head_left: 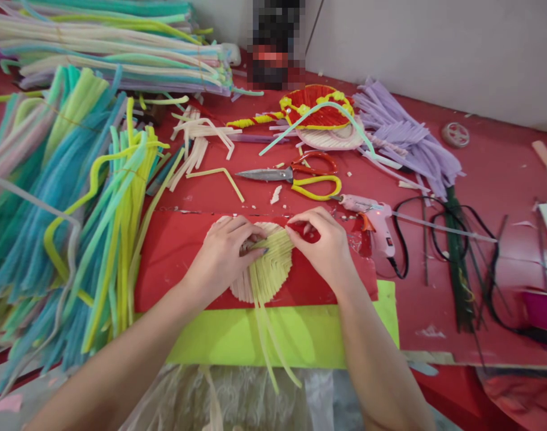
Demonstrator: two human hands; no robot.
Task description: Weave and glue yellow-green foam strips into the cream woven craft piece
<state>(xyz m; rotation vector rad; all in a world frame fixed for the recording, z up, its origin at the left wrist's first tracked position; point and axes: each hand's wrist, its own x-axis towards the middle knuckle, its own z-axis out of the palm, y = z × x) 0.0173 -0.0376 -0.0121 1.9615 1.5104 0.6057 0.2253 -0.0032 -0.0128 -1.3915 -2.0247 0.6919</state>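
Observation:
A rounded leaf-like piece of pale yellow and pinkish-white pipe cleaners (273, 272) lies on a red sheet (175, 269), two long yellow ends hanging toward me. My left hand (231, 245) rests over its upper left part with bent fingers, thumb and fingertips pressed on the piece. At its upper right edge, my right hand (318, 242) has thumb and index finger pinched together on the yellow rim. What exactly the pinch holds is too small to tell. Scissors (295, 175) with a red and a yellow handle lie beyond the hands.
Pipe cleaner bundles (67, 203) fill the left side. A pink glue gun (374, 224) with a black cord lies right of my right hand. Behind are a red-and-yellow piece (316, 108), purple pipe cleaners (403, 131) and a tape roll (455, 135). Green stems (457, 263) lie at right.

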